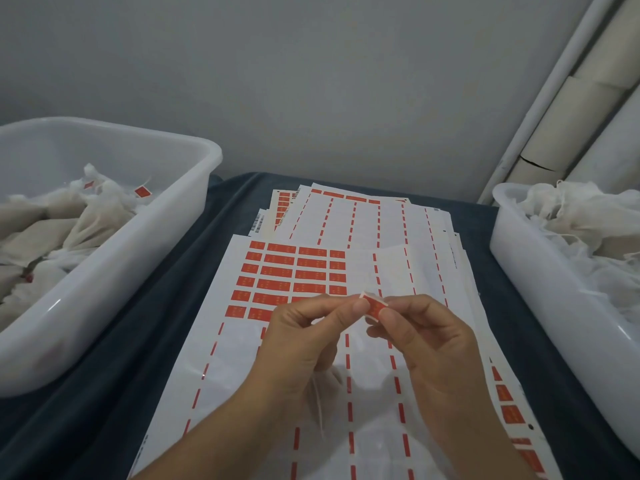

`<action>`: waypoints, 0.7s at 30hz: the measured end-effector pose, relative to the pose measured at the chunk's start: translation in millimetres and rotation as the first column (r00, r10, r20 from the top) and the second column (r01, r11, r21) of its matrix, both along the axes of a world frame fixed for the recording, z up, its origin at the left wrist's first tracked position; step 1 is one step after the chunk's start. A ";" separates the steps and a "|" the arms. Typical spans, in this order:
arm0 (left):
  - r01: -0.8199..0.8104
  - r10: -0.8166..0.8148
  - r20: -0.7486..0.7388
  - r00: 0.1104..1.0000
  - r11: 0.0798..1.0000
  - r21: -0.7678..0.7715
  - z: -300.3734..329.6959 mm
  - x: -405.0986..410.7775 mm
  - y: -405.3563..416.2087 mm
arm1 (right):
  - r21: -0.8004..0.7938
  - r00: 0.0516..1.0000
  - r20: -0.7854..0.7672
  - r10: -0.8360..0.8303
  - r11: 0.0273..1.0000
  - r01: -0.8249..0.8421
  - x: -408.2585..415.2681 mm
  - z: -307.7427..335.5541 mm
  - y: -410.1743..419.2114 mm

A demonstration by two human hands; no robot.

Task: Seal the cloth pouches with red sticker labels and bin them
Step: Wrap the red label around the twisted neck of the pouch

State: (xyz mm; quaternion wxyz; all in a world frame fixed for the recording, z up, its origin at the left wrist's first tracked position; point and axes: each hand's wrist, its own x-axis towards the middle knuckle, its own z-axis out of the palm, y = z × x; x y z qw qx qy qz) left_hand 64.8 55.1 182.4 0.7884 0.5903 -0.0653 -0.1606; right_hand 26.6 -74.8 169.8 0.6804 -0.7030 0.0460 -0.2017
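Observation:
Both hands meet over the sticker sheets. My left hand point(304, 337) and my right hand point(426, 337) pinch one red sticker label point(374, 306) between thumbs and forefingers, above the top sticker sheet point(287, 271), which still carries several rows of red labels. A white cloth pouch point(332, 393) hangs under my left hand, its drawstring trailing down; how it is held is hidden by the palm. The left white bin point(114, 258) holds pouches with red labels on them. The right white bin point(540, 289) holds a heap of plain cloth pouches.
Several used sticker sheets point(363, 216) with red dashed strips are stacked on the dark blue table cover point(166, 306) between the two bins. A grey wall rises behind, with pale pipes point(571, 109) in the right corner.

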 end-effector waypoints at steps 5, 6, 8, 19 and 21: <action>0.021 -0.021 0.015 1.000 1.000 0.002 -2.6 -0.6 1.2 | -0.011 1.000 -0.008 0.009 1.000 -0.009 0.5 -2.5 -0.5; 0.032 -0.032 0.019 0.999 0.999 0.000 -3.6 -0.6 0.9 | -0.012 1.000 -0.009 0.013 1.000 -0.013 0.6 -2.9 -0.6; 0.056 -0.056 0.013 0.998 0.998 -0.001 -5.9 0.8 1.6 | 0.018 1.000 -0.013 0.018 1.000 -0.018 1.0 -5.8 -0.8; -0.476 0.442 0.299 0.846 0.878 0.050 17.2 18.3 24.7 | 0.113 0.998 -0.042 0.036 0.993 -0.031 13.1 -6.8 -2.5; -0.570 0.510 0.431 0.744 0.822 0.011 42.1 28.9 47.9 | 0.087 0.999 -0.045 0.003 0.996 0.001 14.0 -7.2 -4.9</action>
